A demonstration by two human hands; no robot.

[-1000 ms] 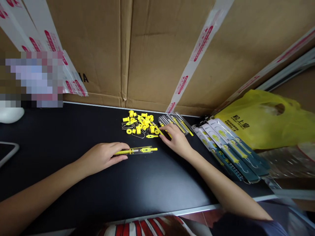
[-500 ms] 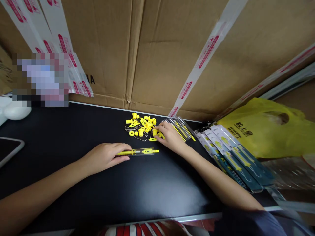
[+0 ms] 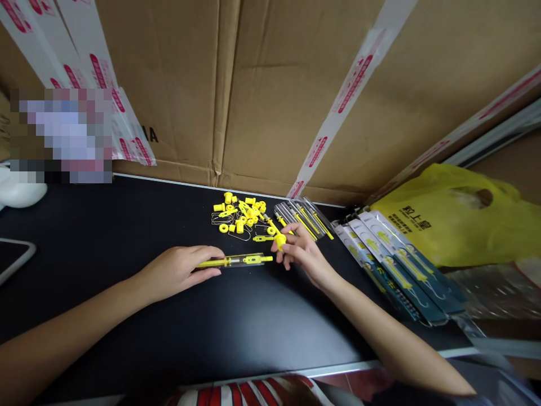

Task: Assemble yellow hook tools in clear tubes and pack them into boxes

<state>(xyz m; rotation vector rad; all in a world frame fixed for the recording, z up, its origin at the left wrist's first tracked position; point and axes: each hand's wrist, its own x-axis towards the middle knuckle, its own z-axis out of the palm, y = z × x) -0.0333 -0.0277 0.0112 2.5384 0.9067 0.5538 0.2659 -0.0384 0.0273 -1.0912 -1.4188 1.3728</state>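
Note:
My left hand [image 3: 186, 266] is closed around one end of a spring scale [image 3: 236, 260], a clear tube with a yellow scale strip and a yellow slotted piece inside. The tube points to the right, low over the black table. Just beyond its right end, my right hand [image 3: 302, 252] pinches a yellow plastic cap [image 3: 280, 241] between thumb and fingers. Behind both hands lies a pile of yellow caps, rings and wire hooks [image 3: 243, 217]. Several clear tubes with yellow strips [image 3: 306, 219] lie side by side behind my right hand.
Packaged spring scales on cards [image 3: 401, 265] are stacked at the right, beside a yellow plastic bag [image 3: 456, 220]. A large cardboard box [image 3: 270, 101] walls off the back of the black table [image 3: 177, 332]. A white-edged phone [image 3: 14, 259] lies at the left.
My right hand has drawn back from the pile toward the tube's right end, now with a yellow cap in its fingers. My left hand keeps its hold on the tube.

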